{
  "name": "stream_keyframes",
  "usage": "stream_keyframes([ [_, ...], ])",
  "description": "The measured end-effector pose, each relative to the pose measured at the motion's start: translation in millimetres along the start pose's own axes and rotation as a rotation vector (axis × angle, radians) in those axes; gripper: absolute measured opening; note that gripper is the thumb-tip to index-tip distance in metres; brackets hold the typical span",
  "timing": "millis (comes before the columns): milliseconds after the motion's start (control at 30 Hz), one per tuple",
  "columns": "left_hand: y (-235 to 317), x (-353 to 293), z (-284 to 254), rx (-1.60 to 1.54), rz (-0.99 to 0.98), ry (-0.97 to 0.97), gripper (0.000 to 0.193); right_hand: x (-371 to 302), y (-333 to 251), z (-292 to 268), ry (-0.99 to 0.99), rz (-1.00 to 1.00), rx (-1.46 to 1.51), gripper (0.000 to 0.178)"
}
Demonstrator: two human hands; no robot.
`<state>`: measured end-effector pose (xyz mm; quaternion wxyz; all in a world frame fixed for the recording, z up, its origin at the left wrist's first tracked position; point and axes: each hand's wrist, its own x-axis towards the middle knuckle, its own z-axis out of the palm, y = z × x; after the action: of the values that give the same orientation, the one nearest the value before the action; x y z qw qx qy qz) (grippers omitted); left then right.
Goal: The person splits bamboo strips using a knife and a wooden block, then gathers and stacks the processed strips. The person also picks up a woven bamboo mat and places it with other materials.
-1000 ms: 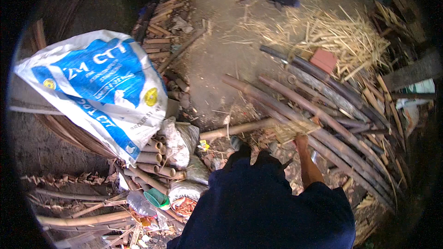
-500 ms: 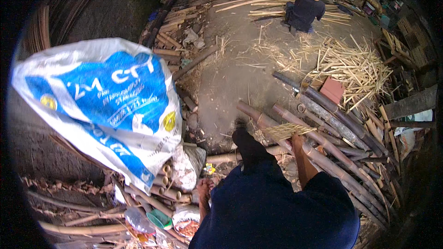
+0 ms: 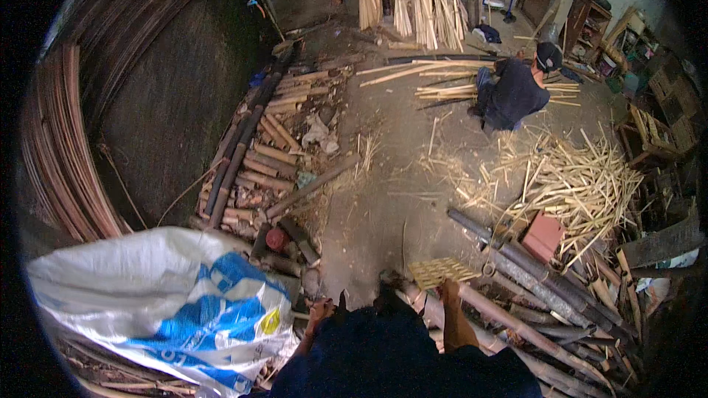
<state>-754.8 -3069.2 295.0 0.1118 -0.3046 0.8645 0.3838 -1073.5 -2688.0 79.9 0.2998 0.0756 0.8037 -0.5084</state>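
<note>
My right hand (image 3: 448,289) grips the near edge of a small flat woven bamboo piece (image 3: 435,271), yellowish with an open lattice. It is held out in front of me, over the bamboo poles. My left hand (image 3: 319,312) is beside a large white and blue woven plastic sack (image 3: 221,309). Its fingers are curled closed, and what they hold, if anything, is too small to make out. A dark pointed shape (image 3: 342,301) shows just right of that hand. The sack stands to my left and hides part of the ground.
Bamboo poles (image 3: 509,311) lie to my right, near a heap of split strips (image 3: 582,184) and a reddish block (image 3: 543,236). Cut bamboo pieces (image 3: 269,166) line the left side. Ahead, a person in dark clothes (image 3: 512,96) sits among long strips. Bundled strips (image 3: 424,0) stand behind.
My view has tilted up, so the sack sits lower in it and more of the far area shows. My right hand still holds the woven bamboo piece. The left hand remains near the sack.
</note>
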Motion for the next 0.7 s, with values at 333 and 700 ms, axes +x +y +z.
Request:
stream_keyframes([
  [333,138.6,210.8,-74.5,0.036,0.152,-0.035,0.030,15.3,35.0,-15.6,0.269,-0.096,-0.183,0.027],
  [700,99.8,399.2,-100.5,0.221,0.024,-0.257,0.033,47.3,-188.3,-0.3,0.342,0.012,1.003,0.031],
])
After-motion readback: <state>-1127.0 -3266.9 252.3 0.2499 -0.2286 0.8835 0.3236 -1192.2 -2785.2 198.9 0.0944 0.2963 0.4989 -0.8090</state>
